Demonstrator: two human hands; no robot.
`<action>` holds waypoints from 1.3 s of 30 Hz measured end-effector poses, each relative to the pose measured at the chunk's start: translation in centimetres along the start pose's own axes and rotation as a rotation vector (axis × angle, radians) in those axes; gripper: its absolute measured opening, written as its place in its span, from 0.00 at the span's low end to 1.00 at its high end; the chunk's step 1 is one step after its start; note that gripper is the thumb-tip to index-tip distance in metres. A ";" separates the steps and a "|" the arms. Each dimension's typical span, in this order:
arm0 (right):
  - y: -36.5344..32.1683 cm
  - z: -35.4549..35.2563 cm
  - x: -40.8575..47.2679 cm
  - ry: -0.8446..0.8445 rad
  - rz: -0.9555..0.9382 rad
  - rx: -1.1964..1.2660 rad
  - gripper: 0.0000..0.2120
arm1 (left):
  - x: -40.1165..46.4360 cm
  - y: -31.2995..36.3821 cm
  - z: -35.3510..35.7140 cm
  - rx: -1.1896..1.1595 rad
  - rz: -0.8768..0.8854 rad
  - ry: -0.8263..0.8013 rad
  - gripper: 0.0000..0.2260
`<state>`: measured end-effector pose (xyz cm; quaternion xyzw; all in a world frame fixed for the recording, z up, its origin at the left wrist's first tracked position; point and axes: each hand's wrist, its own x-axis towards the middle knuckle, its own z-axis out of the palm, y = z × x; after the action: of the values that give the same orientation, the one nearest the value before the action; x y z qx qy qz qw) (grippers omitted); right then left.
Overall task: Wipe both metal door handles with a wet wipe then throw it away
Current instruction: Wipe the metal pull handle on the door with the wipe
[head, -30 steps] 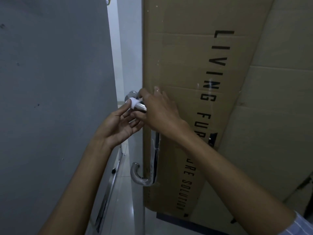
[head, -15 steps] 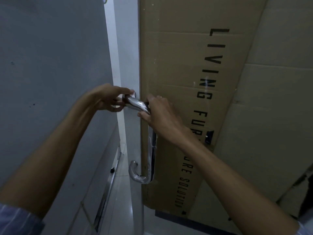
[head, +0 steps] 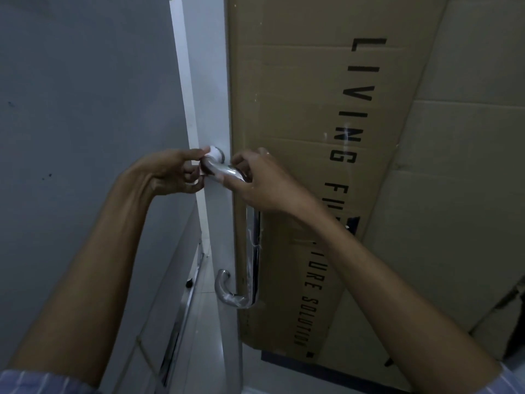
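Where the upper bend of the metal door handle (head: 227, 172) meets its round mount on the door edge, a white wet wipe (head: 211, 152) is wrapped against the steel.

Wet wipe: judged light, limp and damp; likely to bunch or slip on polished metal, so best kept pinched at a fold and pressed flat.

Door handle: rigid, fixed, glossy, probably slick; long pull bar running down to a curved lower end.

Left hand (head: 173, 173): fingers curled, thumb and forefinger pinching the wipe at the mount.

Right hand (head: 257, 184): fingers bent round the upper bar, gripping it just beside the wipe.

Second handle: not visible.
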<state>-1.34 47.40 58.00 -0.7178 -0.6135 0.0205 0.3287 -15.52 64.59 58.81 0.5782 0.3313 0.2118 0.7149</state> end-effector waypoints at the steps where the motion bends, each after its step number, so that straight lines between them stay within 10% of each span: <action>1: -0.2 0.0 0.4 -0.010 -0.017 0.047 0.27 | 0.1 -0.4 -0.2 -0.086 -0.011 -0.043 0.17; 6: -1.9 -0.1 2.8 -0.046 -0.101 0.037 0.27 | 0.6 -2.7 -0.7 -0.436 -0.031 -0.260 0.36; 12: -3.8 0.4 4.9 -0.064 -0.090 -0.057 0.38 | 0.9 -3.9 0.0 -0.485 0.014 -0.193 0.08; 21: -5.6 1.3 5.5 -0.043 -0.138 -0.181 0.32 | -0.8 -6.0 1.7 -0.613 0.140 -0.182 0.22; 39: -5.6 1.3 5.3 0.124 0.068 -0.252 0.11 | -1.5 -6.3 1.2 -0.551 0.167 -0.097 0.09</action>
<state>-5.46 52.89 61.78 -0.7736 -0.5650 -0.0898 0.2725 -16.18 61.18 53.19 0.3970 0.1781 0.3240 0.8401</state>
